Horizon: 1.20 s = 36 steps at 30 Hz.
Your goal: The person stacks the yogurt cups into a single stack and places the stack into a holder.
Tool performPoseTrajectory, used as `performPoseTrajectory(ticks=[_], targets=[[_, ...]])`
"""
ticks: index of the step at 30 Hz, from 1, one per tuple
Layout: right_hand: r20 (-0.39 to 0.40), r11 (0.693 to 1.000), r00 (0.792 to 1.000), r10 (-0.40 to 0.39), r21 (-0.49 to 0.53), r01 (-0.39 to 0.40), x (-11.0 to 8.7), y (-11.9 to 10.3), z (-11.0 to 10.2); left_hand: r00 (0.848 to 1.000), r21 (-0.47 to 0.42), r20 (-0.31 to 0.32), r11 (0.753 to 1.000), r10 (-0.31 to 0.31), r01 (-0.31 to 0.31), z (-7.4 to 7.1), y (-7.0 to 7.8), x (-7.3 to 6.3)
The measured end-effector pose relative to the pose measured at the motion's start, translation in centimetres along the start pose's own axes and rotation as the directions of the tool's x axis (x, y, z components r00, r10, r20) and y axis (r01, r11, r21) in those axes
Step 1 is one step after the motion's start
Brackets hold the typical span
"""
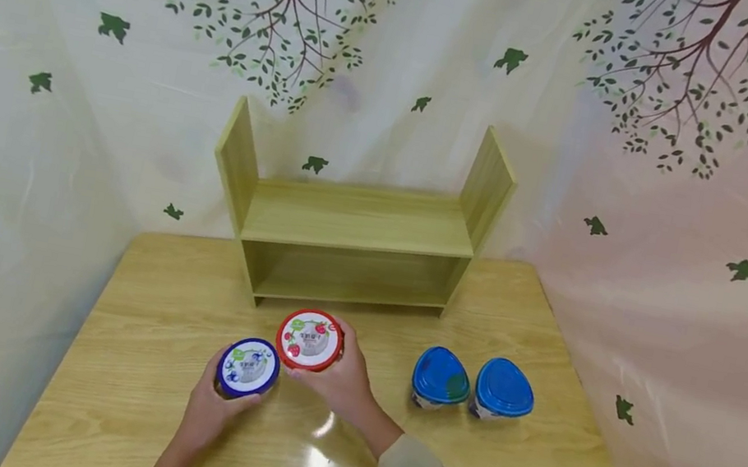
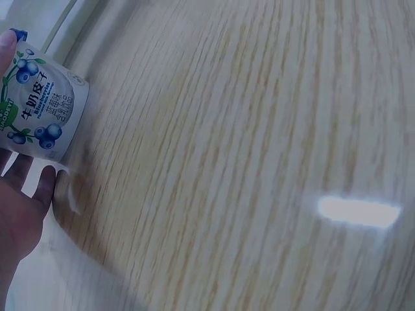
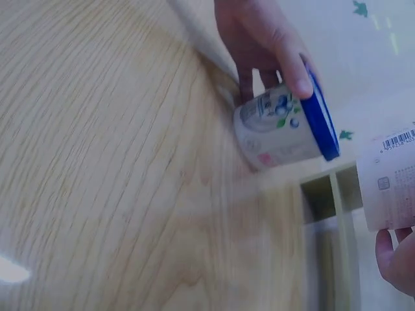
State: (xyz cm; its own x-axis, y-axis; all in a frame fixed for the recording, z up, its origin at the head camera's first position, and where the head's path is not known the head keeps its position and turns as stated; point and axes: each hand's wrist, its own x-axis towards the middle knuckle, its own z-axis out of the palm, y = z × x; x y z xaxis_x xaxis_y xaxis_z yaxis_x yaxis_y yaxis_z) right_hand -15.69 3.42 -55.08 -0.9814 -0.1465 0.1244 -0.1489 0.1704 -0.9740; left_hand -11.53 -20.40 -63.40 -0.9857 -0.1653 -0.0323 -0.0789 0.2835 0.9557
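Observation:
My left hand [image 1: 210, 410] grips a round yogurt tub with a dark blue lid [image 1: 248, 367], fingers and thumb on opposite sides. Blueberries are printed on the side of this blueberry tub [image 2: 42, 103] in the left wrist view. Just right of it and a little farther back, my right hand [image 1: 346, 379] holds a second round tub with a red lid [image 1: 310, 339] and strawberries on top. In the head view the two lids nearly meet. The right wrist view shows the strawberry tub's pale side [image 3: 391, 181] with a barcode, raised above the table.
A two-level wooden shelf [image 1: 361, 223] stands at the back of the wooden table [image 1: 160, 296]. To the right are two blue-lidded cups [image 1: 441, 376] side by side. A leaf-patterned curtain [image 1: 167, 88] hangs behind and around the table.

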Motion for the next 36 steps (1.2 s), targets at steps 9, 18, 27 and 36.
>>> performPoseTrajectory(ticks=[9, 18, 27, 36], targets=[[0.076, 0.997, 0.995, -0.06, -0.032, 0.063, 1.8, -3.3, 3.1, 1.0, -0.056, 0.002, 0.998, 0.01, -0.01, 0.3, 0.5, 0.6], [0.059, 0.995, 0.997, -0.059, -0.078, 0.064, 1.7, -4.5, 6.4, 0.998, -0.01, 0.054, 0.999, -0.032, 0.032, -0.7, 0.6, 0.1], [0.065, 0.994, 0.996, -0.06, -0.091, 0.065, 1.3, -3.7, 7.2, 0.999, -0.003, 0.052, 1.0, -0.008, 0.008, -0.6, 0.1, 0.0], [0.106, 0.994, 0.994, -0.041, -0.092, 0.051, 1.2, -2.9, 8.0, 0.999, 0.007, 0.042, 1.0, 0.011, -0.011, -0.7, 0.0, 0.0]])
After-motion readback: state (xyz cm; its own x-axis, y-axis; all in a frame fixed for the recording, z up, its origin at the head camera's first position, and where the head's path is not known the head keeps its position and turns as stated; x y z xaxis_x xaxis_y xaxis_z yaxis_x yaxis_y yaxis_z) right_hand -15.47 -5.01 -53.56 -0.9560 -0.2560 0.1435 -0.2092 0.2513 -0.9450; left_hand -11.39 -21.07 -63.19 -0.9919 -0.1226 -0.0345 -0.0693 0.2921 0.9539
